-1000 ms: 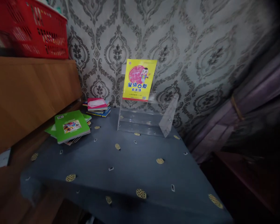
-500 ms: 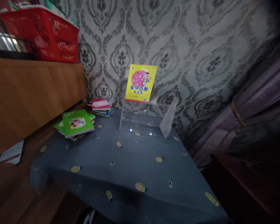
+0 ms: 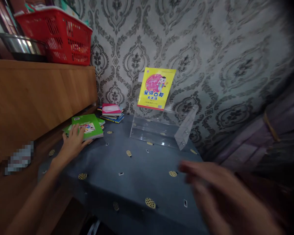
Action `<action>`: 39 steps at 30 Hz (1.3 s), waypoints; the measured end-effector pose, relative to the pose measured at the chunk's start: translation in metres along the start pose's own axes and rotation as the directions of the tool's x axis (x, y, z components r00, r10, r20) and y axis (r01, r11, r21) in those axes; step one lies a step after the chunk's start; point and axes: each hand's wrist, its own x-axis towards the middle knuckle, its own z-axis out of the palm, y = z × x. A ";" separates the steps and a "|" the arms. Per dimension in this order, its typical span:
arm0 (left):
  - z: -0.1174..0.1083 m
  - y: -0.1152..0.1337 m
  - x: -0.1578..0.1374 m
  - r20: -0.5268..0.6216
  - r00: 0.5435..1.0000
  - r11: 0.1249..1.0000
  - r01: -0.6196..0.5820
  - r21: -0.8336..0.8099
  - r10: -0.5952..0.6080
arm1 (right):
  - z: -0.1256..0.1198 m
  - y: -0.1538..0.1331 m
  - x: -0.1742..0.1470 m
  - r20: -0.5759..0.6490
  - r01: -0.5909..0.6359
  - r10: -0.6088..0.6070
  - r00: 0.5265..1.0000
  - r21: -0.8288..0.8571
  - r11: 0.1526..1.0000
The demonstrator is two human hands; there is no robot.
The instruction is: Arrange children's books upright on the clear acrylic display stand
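My left hand [image 3: 74,141] is at the near side of a green book [image 3: 94,125] on top of a stack, fingers spread over its cover; whether it presses on the cover I cannot tell. Blurred by motion, my right hand [image 3: 208,182] hangs over the right part of the table, and its fingers are too smeared to read. A clear acrylic rack [image 3: 159,129] with tiers stands towards the back. On its upper tier a yellow workbook [image 3: 156,88] leans back, its cover facing me.
Behind the green books lies a smaller pile of books [image 3: 111,112] with a pink one on top. A wooden cabinet [image 3: 44,91] borders the left side, bearing a red basket [image 3: 71,42] and a metal bowl [image 3: 24,45]. Patterned wallpaper [image 3: 210,65] rises behind the dark tablecloth [image 3: 137,186].
Both my hands have come into view, the left at the green book and the right over the table's right side. The view has shifted slightly left.
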 end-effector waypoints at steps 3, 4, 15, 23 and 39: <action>0.043 -0.027 0.006 0.248 0.967 0.984 0.009 0.178 -0.054 | 0.057 0.007 0.016 0.114 -0.015 -0.001 0.994 0.138 0.990; 0.052 -0.036 0.008 0.300 0.952 0.980 0.000 0.200 -0.062 | 0.076 0.010 0.015 0.179 -0.058 0.022 0.984 0.200 0.978; 0.054 -0.051 0.010 0.353 0.935 0.967 -0.059 0.247 -0.033 | 0.166 0.039 -0.024 0.594 -0.517 0.245 0.766 0.343 0.784; 0.041 -0.064 0.020 0.404 0.915 0.983 -0.088 0.159 0.016 | 0.197 0.049 -0.031 0.652 -0.671 0.320 0.687 0.401 0.624; 0.056 -0.066 0.044 0.289 0.817 0.866 0.481 0.133 -0.499 | 0.213 0.062 -0.044 0.648 -0.726 0.361 0.671 0.476 0.496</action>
